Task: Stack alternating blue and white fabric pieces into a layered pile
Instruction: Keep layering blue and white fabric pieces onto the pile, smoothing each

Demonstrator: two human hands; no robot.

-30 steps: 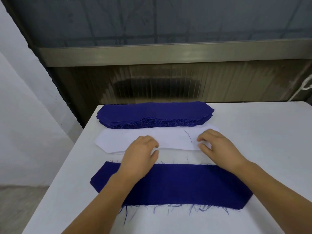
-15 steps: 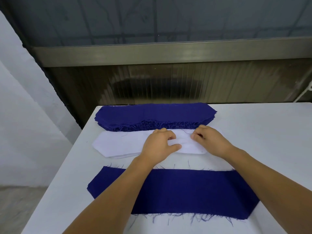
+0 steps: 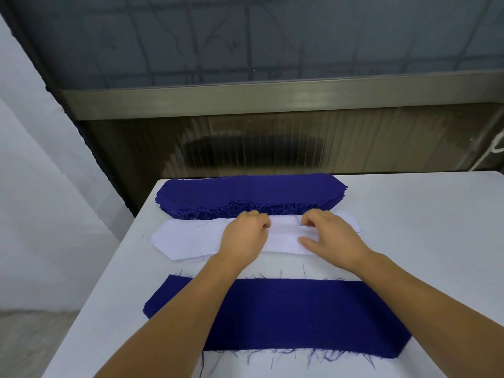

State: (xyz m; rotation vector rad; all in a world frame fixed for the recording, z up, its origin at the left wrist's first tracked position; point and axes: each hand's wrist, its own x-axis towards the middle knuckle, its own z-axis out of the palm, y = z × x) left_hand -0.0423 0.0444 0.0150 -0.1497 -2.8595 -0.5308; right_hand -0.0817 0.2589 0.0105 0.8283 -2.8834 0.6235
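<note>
A thick stack of blue fabric pieces [image 3: 251,193] lies at the back of the white table [image 3: 425,227]. Just in front of it is a low pile of white fabric pieces [image 3: 188,240]. Nearest me, a single blue fabric piece [image 3: 300,315] with frayed edges lies flat. My left hand [image 3: 244,237] and my right hand [image 3: 331,238] sit side by side on the white pile. Their fingers curl over its far edge, pinching the top white piece. My right thumb lies on the white cloth. Both forearms cross above the front blue piece.
The table's left edge drops to a grey floor [image 3: 32,342] beside a white wall. Behind the table runs a dark ribbed panel under a metal ledge [image 3: 272,96]. A white cord [image 3: 495,148] hangs at the far right. Bare tabletop spreads to the right.
Both hands slid from the near edge of the white pile toward its far edge. Their fingers have curled onto the top white piece there.
</note>
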